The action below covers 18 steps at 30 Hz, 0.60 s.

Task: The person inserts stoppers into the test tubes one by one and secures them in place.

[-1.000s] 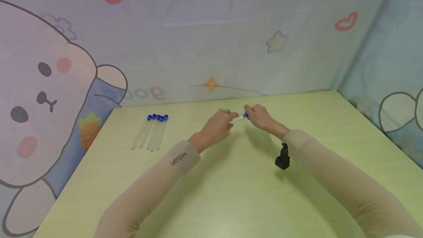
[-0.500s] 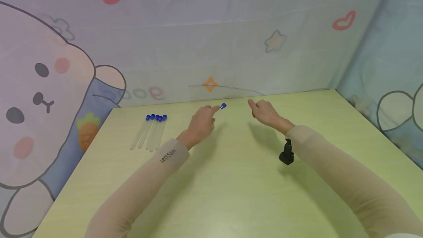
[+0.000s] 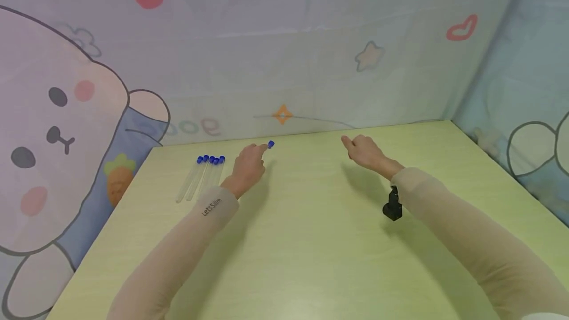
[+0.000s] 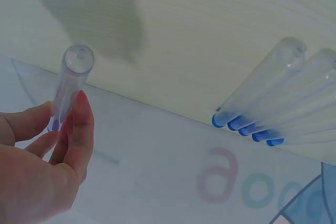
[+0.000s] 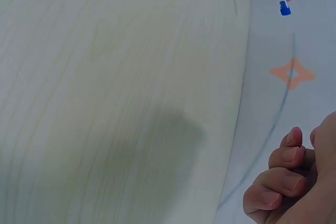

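Observation:
In the head view my left hand [image 3: 248, 166] pinches a clear test tube with a blue cap [image 3: 270, 144], raised above the table's far part. The left wrist view shows the clear tube [image 4: 79, 61] between thumb and fingers, its rounded end toward the camera; the cap end is mostly hidden by the fingers. To the left, several more capped test tubes [image 3: 190, 181] lie side by side on the table, partly covered by my left sleeve. My right hand [image 3: 366, 153] hovers over the table at the right; its fingers [image 5: 283, 177] are curled, with nothing visible in them.
The pale yellow table [image 3: 311, 241] runs back to a printed cloth backdrop [image 3: 249, 63] with cartoon figures. A black device [image 3: 392, 205] hangs under my right cuff.
My right hand has come off the blue cap and drawn slightly right. The left hand has carried the test tube leftward, toward the other tubes, which have not moved.

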Tool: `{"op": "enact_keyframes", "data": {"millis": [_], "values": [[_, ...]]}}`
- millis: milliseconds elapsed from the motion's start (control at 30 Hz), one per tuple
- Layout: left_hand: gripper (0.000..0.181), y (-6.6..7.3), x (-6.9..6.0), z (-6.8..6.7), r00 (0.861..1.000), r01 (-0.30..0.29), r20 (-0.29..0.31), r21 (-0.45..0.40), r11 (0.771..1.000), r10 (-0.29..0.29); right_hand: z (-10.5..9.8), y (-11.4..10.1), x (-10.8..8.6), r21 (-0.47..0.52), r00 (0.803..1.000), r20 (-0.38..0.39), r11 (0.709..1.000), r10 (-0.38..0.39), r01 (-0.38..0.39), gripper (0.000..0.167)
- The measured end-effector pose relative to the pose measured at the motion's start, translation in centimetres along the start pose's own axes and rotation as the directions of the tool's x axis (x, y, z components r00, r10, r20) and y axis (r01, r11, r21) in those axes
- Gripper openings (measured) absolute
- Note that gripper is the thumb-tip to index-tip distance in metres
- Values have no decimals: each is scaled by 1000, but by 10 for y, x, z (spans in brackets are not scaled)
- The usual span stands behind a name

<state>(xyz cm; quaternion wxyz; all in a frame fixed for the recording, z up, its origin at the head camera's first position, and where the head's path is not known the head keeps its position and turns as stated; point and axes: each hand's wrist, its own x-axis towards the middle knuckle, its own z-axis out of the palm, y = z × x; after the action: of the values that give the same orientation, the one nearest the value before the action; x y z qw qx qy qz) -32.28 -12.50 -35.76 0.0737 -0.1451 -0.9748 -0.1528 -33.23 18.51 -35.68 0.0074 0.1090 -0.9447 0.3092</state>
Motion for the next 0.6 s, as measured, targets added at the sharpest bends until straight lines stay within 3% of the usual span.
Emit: {"op": "enact_keyframes", "data": {"millis": [467,600], "values": [[53,-38,3,-6,985,173,8,-8,985,-173,-10,18,1,-19,997,17,997,70,-70,60],[54,-41,2,-7,983,183,19,-6,983,-182,-11,19,-1,-22,997,23,997,78,-78,59]]}}
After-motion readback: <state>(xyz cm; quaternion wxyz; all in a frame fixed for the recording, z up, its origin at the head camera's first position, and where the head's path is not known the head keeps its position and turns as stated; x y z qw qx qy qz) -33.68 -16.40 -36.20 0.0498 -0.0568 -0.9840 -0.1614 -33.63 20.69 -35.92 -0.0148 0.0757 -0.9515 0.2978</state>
